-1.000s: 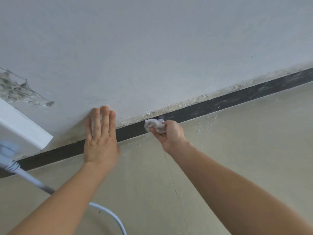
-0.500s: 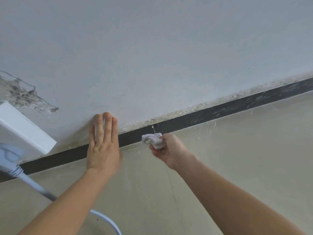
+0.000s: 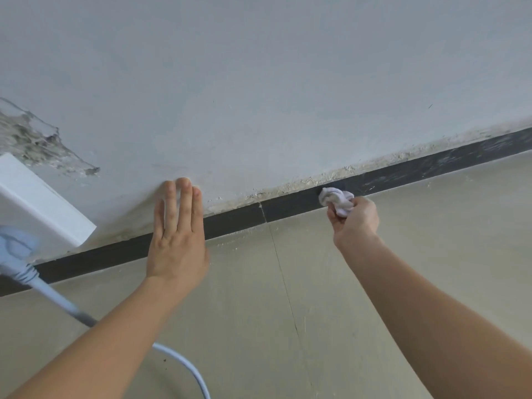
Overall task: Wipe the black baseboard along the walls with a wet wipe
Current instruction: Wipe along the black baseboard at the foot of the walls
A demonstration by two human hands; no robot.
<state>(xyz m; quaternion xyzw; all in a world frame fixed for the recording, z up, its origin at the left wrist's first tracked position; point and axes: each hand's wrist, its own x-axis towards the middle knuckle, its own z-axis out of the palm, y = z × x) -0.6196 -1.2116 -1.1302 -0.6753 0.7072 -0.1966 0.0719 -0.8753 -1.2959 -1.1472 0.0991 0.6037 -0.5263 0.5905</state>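
Observation:
The black baseboard [image 3: 290,207] runs as a slanted strip from lower left to upper right, between the pale grey wall and the beige floor. My right hand [image 3: 355,223] grips a crumpled white wet wipe [image 3: 336,199] and presses it against the baseboard right of centre. My left hand [image 3: 177,234] lies flat with fingers together, its fingertips on the wall and its palm across the baseboard. To the right of the wipe the strip looks dusty and streaked; to its left it looks darker.
A white wall socket box [image 3: 37,200] sits at the left with a pale plug [image 3: 14,246] in it, and its cable [image 3: 178,361] trails over the floor [image 3: 316,312]. Plaster is broken away [image 3: 34,145] above the box. Crumbled paint lines the baseboard's top edge.
My right hand has slid the wipe to the right along the baseboard, away from my left hand. The left hand has stayed flat against the wall.

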